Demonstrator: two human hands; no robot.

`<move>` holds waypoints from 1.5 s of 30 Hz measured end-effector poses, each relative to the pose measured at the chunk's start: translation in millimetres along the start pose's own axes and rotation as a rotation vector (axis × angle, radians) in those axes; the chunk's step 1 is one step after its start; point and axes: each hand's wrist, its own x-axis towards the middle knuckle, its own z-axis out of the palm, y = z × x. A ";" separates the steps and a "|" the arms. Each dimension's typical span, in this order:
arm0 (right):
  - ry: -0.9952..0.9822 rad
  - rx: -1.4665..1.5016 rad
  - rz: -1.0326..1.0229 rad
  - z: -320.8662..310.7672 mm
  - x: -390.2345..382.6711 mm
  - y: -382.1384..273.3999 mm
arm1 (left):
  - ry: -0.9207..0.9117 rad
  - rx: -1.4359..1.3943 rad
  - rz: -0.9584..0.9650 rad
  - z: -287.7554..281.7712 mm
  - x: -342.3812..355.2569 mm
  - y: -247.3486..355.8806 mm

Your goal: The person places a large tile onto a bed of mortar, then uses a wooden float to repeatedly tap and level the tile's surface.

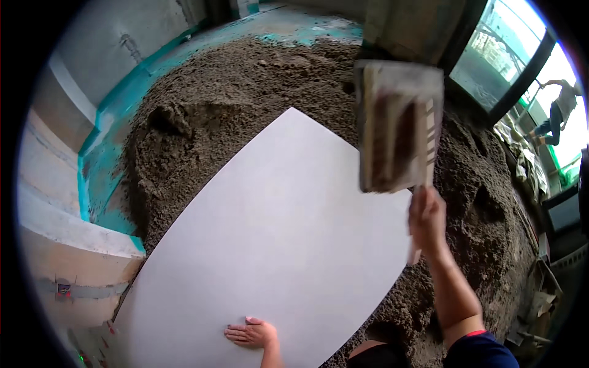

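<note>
A large white tile (264, 214) lies in front of me over rough brown mortar (196, 135). My left hand (253, 333) rests flat on the tile's near part, fingers stretched out. Raised over the tile's right side, my right hand (427, 214) is closed round the pale handle of a rectangular paddle-like tool (399, 129). The tool's broad face is stained brown and its frame is light; motion smears it. It hides part of the tile's far right edge and the mortar behind. Whether the tool touches the tile I cannot tell.
Low pale walls (86, 239) stand on the left beside a turquoise-coated floor strip (107, 178). A glass door (497, 55) is at the far right, with another person (558, 110) beyond it. Crumpled sheeting (527, 162) and debris (540, 303) lie along the right.
</note>
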 end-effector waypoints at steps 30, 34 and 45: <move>-0.372 0.072 -0.062 128.5 102.4 -36.7 | -0.101 -0.125 0.110 -20.6 16.2 4.4; -0.363 -0.565 0.021 179.2 25.1 23.7 | -0.093 -0.120 0.095 -25.1 14.0 4.9; -0.242 0.030 0.004 26.0 8.2 -5.8 | -0.094 -0.033 0.159 -11.5 4.0 5.3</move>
